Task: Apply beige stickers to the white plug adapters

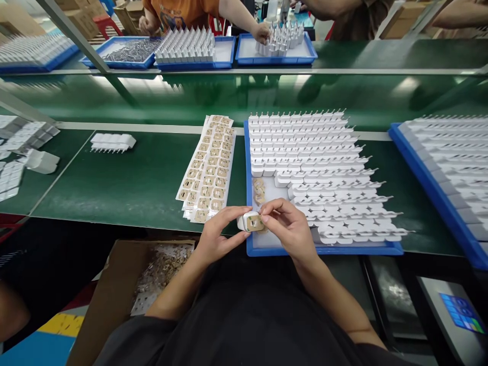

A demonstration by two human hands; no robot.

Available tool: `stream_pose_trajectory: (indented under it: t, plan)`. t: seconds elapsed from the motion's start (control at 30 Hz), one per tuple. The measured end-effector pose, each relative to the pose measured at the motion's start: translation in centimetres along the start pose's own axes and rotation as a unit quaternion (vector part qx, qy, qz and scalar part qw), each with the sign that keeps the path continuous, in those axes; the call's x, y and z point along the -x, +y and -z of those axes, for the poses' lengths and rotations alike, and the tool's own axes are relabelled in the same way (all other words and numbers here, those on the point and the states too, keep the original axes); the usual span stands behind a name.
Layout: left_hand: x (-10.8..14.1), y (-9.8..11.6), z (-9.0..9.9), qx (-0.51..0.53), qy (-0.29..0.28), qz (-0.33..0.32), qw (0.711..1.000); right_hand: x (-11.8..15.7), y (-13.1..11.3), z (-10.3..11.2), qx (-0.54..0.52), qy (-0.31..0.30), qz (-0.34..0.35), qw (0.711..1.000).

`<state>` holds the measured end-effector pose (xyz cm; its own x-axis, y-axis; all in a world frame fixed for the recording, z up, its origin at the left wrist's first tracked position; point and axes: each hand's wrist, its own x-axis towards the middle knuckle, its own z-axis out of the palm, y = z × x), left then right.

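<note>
My left hand (216, 235) grips a white plug-in charger housing (242, 223) between thumb and fingers, over the near left corner of a blue-rimmed tray (324, 250). A tan sticker (252, 222) with a dark slot covers the housing's face. The thumb and index finger of my right hand (293, 230) pinch the sticker's right edge; whether they also press on the housing, I cannot tell. Rows of white chargers (305, 147) with metal pins fill much of the tray. Several loose tan stickers (258, 189) lie by its left wall. Left of the tray are sticker sheets (209, 168).
Four-pin-row white chargers (113, 142) sit together on the green bench (125, 188). Another filled tray (430, 193) stands at right. A cardboard box (114, 284) with scraps is below. Across the belt, a co-worker's hand (261, 32) reaches into a tray.
</note>
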<state>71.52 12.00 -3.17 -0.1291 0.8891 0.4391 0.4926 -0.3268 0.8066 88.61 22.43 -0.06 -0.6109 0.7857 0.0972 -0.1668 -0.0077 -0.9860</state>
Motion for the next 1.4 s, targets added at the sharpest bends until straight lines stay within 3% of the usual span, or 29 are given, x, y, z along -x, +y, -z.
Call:
stream_pose_trajectory:
  t: [0.77, 0.9, 1.07, 1.13, 1.27, 1.4]
  plan:
    - [-0.2, 0.5, 0.1, -0.014, -0.008, -0.021, 1.0, 0.4, 0.0, -0.4, 0.055, 0.006, 0.014, 0.998]
    - [-0.1, 0.4, 0.0, -0.018, -0.006, -0.032, 0.999, 0.7, -0.3, -0.8, 0.112, 0.021, 0.035, 0.993]
    - [0.2, 0.2, -0.1, -0.006, 0.027, -0.06, 0.998, 0.6, -0.5, -0.7, 0.226, 0.075, 0.116, 0.964]
    - [0.2, 0.2, -0.1, 0.001, 0.05, -0.07, 0.996, 0.5, -0.4, -0.5, 0.181, 0.067, 0.095, 0.977]
    - [-0.1, 0.4, -0.3, -0.045, 0.064, -0.11, 0.991, 0.3, 0.0, -0.6, 0.037, -0.023, 0.03, 0.999]
    - [-0.3, 0.3, -0.6, -0.107, 0.077, -0.169, 0.977, 0.4, 0.4, -1.5, -0.022, -0.017, 0.02, 0.999]
